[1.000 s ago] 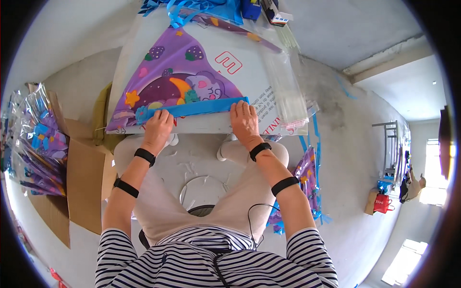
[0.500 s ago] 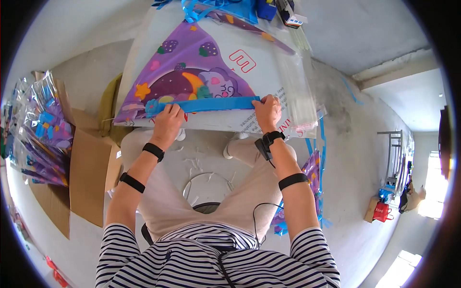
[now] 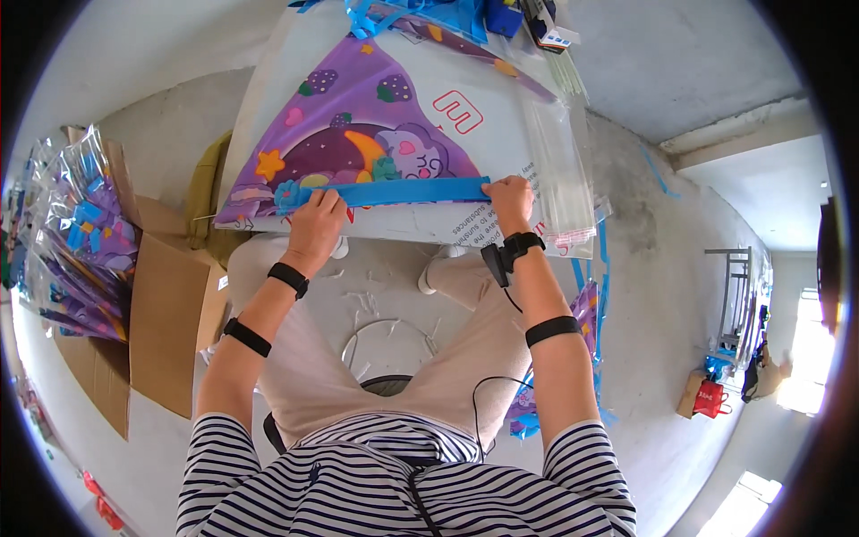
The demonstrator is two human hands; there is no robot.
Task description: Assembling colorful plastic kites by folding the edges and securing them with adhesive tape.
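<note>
A purple triangular kite (image 3: 331,112) with cartoon prints of stars, berries and a sleeping animal lies flat on the white printed board (image 3: 277,76) before me. Along its lower edge runs a flat blue strip (image 3: 412,191), stretched from side to side. My left hand (image 3: 317,222) pinches the strip near the kite's lower left, fingers closed over it. At the strip's other end, beyond the kite's right corner, my right hand (image 3: 510,202) grips the tip between thumb and fingers. Blue ribbon (image 3: 360,22) lies gathered at the kite's top point.
Clear plastic sleeves (image 3: 559,170) lie along the board's right side. Small boxes (image 3: 548,31) and more blue material sit at the far edge. On my left stands an open cardboard box (image 3: 170,304) with packed kites (image 3: 89,233). An olive bag (image 3: 208,201) leans beside it.
My right hand has turned slightly and shifted a little to the right with the strip's end. My left hand keeps nearly the same place on the strip. The kite looks unchanged.
</note>
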